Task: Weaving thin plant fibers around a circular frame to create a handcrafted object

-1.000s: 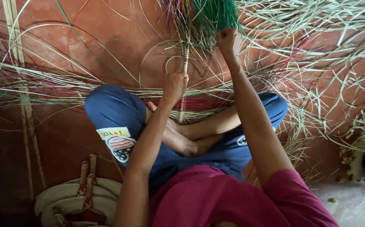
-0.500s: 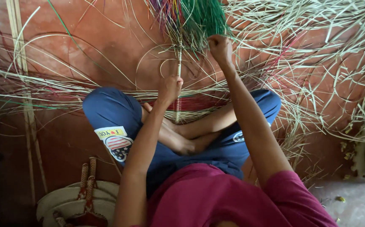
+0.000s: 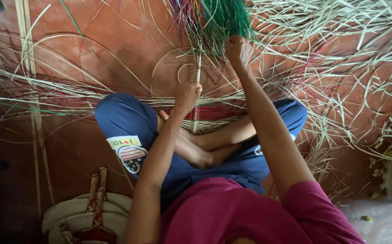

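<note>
Tension matters most: the left hand (image 3: 187, 96) stays clamped on the woven cane strip (image 3: 197, 81) above the lap while the right hand (image 3: 238, 49), fist closed, draws dyed strands (image 3: 218, 18) taut and straight.

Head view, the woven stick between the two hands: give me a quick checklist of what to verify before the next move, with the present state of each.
1. Left hand closed on the woven stick: ok, its grip wraps the stick's middle.
2. Right hand at the green strands: ok, fist closed at their base; what it pinches, cannot tell.
3. Stick upright in front of the crossed legs: ok, nearly vertical.
4. Stick's lower end free: cannot tell, it runs into the red strands by the lap.
5. Loose pale strips away from both hands: not ok, they crowd the floor around the right arm.
6. Basket out of the way: ok, at the left knee, apart from both hands.
</note>
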